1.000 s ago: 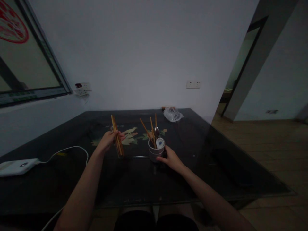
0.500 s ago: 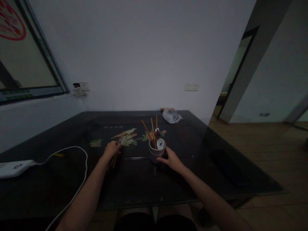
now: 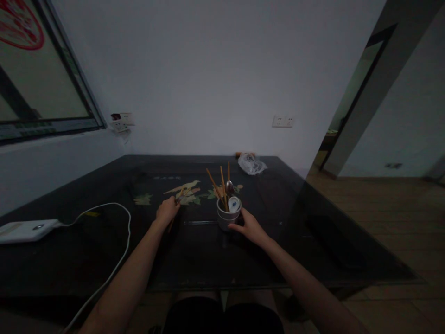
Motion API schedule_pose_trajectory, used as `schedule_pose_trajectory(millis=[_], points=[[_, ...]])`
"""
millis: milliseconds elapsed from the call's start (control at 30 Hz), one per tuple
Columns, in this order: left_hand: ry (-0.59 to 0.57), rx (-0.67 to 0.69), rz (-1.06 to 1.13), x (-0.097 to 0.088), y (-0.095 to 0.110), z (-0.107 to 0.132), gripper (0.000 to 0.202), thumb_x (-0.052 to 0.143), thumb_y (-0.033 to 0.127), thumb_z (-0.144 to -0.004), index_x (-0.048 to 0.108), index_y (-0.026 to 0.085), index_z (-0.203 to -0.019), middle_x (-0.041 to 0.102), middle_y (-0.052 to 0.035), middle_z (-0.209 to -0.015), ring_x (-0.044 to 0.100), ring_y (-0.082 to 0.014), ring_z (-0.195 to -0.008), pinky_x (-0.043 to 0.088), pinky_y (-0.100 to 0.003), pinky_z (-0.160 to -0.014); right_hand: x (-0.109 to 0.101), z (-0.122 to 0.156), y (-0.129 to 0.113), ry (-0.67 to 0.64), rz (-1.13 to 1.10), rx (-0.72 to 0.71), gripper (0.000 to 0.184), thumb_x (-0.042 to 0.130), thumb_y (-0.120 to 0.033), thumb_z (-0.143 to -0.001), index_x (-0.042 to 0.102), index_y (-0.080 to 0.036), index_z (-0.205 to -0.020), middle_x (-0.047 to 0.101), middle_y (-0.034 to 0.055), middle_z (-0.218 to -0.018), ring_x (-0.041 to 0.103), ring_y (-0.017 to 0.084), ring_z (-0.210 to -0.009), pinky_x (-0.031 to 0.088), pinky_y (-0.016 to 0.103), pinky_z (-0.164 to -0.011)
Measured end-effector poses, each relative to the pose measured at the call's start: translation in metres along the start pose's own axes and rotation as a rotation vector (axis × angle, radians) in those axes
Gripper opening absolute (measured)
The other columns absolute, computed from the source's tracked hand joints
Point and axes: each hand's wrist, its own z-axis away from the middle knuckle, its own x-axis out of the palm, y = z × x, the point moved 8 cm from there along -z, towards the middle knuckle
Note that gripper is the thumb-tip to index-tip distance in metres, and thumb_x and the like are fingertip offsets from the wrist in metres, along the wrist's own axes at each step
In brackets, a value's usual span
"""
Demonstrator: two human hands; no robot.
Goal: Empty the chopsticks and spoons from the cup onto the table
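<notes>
My left hand (image 3: 167, 211) is closed around wooden chopsticks (image 3: 171, 225) above the left half of the table. Something shiny and metallic shows by its fingertips, too small to make out. My right hand (image 3: 249, 226) wraps the right side of a light-coloured cup (image 3: 225, 221), which stands upright in front of me. Several chopsticks (image 3: 222, 183) lean out of this cup. With them are a metal spoon (image 3: 229, 187), bowl upward, and a white ceramic spoon (image 3: 234, 204) with a blue mark.
A clear plastic bag (image 3: 251, 164) lies at the far edge of the dark table (image 3: 205, 264), by the wall. On the left, a white power bank (image 3: 29, 231) trails a white cable (image 3: 128, 232) toward me. A dark flat object (image 3: 335, 243) rests on the right.
The view has shifted slightly. My left hand, still holding the chopsticks, has moved a little forward. My right hand stays on the cup, whose contents look the same.
</notes>
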Motion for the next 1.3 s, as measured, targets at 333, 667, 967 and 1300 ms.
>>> schedule_pose_trajectory(millis=[333,667,967,1300], points=[[0.012,0.012,-0.003,-0.005,-0.003,0.004,0.031,0.044,0.037,-0.085,0.057,0.015,-0.103,0.065,-0.0142,-0.107,0.062,-0.0263,-0.099,0.048,-0.031,-0.076,0.001,0.000,0.002,-0.006,0.034,0.012,0.059,0.072,-0.040,-0.071,0.051,-0.016,-0.120,0.058,0.0141,-0.120,0.055,0.026,-0.110,0.042,0.042,-0.095],[0.003,-0.040,0.019,-0.010,-0.012,0.004,0.041,0.043,0.049,-0.085,0.053,0.015,-0.107,0.061,-0.0158,-0.112,0.060,-0.0272,-0.103,0.047,-0.032,-0.080,0.001,0.000,0.000,-0.018,0.011,0.019,0.059,0.073,-0.037,-0.071,0.049,-0.016,-0.121,0.058,0.0137,-0.121,0.054,0.026,-0.112,0.041,0.041,-0.096],[0.019,0.009,-0.029,-0.015,-0.008,0.007,0.047,0.053,0.045,-0.080,0.051,0.016,-0.117,0.057,-0.0149,-0.116,0.057,-0.0279,-0.107,0.045,-0.033,-0.086,0.000,0.000,-0.001,-0.016,0.008,0.006,0.059,0.073,-0.036,-0.070,0.051,-0.017,-0.121,0.058,0.0130,-0.122,0.054,0.026,-0.113,0.041,0.042,-0.097],[-0.007,0.002,-0.041,-0.014,-0.014,0.006,0.043,0.051,0.037,-0.081,0.054,0.017,-0.119,0.059,-0.0151,-0.117,0.058,-0.0269,-0.107,0.045,-0.033,-0.087,0.001,0.001,-0.002,-0.031,0.010,0.014,0.061,0.072,-0.038,-0.072,0.048,-0.018,-0.125,0.057,0.0134,-0.123,0.053,0.027,-0.114,0.041,0.044,-0.097]])
